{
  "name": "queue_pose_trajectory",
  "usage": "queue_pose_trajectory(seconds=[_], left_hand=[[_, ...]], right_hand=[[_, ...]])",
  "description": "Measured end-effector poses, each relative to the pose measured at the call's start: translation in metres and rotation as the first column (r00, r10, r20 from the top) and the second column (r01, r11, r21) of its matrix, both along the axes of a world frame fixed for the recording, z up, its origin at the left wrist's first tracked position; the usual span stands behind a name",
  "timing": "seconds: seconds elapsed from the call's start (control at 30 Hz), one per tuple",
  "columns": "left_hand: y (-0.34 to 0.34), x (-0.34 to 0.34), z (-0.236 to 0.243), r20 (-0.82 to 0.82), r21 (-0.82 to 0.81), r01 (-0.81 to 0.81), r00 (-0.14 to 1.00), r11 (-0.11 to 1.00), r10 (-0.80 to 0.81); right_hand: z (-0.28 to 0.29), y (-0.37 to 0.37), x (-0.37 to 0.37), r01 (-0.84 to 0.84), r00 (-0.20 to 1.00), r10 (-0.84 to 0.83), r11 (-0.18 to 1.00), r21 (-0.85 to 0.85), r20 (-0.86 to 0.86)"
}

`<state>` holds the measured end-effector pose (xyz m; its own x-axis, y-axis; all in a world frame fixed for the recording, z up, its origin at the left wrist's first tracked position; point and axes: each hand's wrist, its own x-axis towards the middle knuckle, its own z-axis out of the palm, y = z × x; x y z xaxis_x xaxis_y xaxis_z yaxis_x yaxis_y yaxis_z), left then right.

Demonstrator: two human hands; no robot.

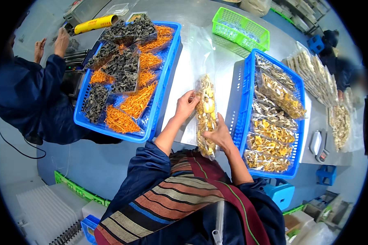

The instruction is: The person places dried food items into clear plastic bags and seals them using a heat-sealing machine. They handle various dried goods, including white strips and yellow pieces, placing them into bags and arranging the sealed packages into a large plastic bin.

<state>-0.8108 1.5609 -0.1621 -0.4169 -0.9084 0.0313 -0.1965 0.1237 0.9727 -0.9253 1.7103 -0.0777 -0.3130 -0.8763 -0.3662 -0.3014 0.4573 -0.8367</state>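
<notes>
A long clear plastic bag [206, 110] of yellowish-brown dried mushrooms lies lengthwise in front of me, its lower end over the table's near edge. My left hand [185, 105] is closed on the bag's left side, fingertips pinching the film near the upper part of the filling. Lower down, my right hand [220, 134] grips the bag from the right, thumb across its front; the fingers behind are hidden. The bag's unfilled top stretches away flat over the metal table [178, 87].
At left, a blue crate [173, 53] holds packs of orange strands and dark dried fungus. Another blue crate [243, 118] at right holds bagged mushrooms. A green basket [241, 28] stands behind. A person [32, 94] works at left; filled bags [310, 73] and a scale [319, 145] lie at right.
</notes>
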Motion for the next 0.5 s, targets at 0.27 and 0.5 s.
queue_pose_trajectory(seconds=[0.27, 0.5], left_hand=[[0.003, -0.004, 0.007, 0.137, -0.209, -0.087, 0.984, 0.974, 0.117], [0.018, -0.005, -0.028, -0.041, 0.135, -0.156, 0.986, 0.979, 0.163]], right_hand=[[0.032, 0.0, 0.005, 0.013, 0.992, -0.001, 0.995, 0.096, -0.123], [0.028, 0.03, 0.034, 0.041, 0.997, -0.041, 0.999, -0.011, 0.069]])
